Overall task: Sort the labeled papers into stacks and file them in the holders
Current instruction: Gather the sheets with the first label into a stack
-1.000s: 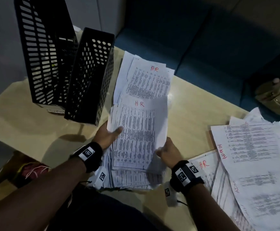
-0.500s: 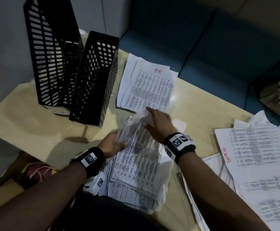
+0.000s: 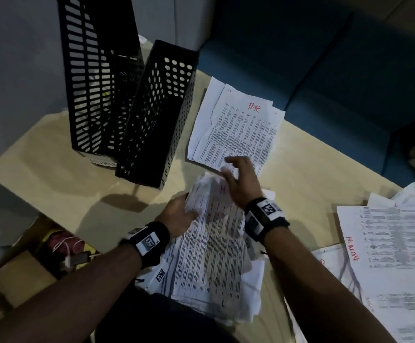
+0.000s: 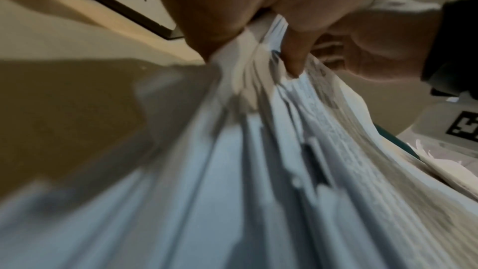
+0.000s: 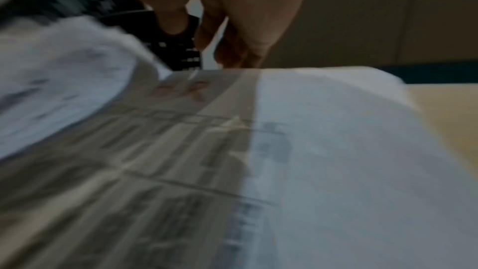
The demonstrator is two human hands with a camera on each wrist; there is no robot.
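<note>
Our left hand (image 3: 176,216) gripped the bundle of papers (image 3: 213,251) at the table's (image 3: 53,174) near edge, thumb on top. Our right hand (image 3: 238,181) hovered above it, fingers loosely spread, beside two black holders (image 3: 127,107).

The right hand (image 5: 227,7) hangs over a blurred stack of printed papers (image 5: 232,171), fingers (image 5: 232,54) pointing down to its far edge; whether they touch it is unclear. A faint red mark shows near that edge. A black perforated holder (image 5: 170,52) stands behind, and the tan table (image 5: 450,109) lies to the right.
</note>
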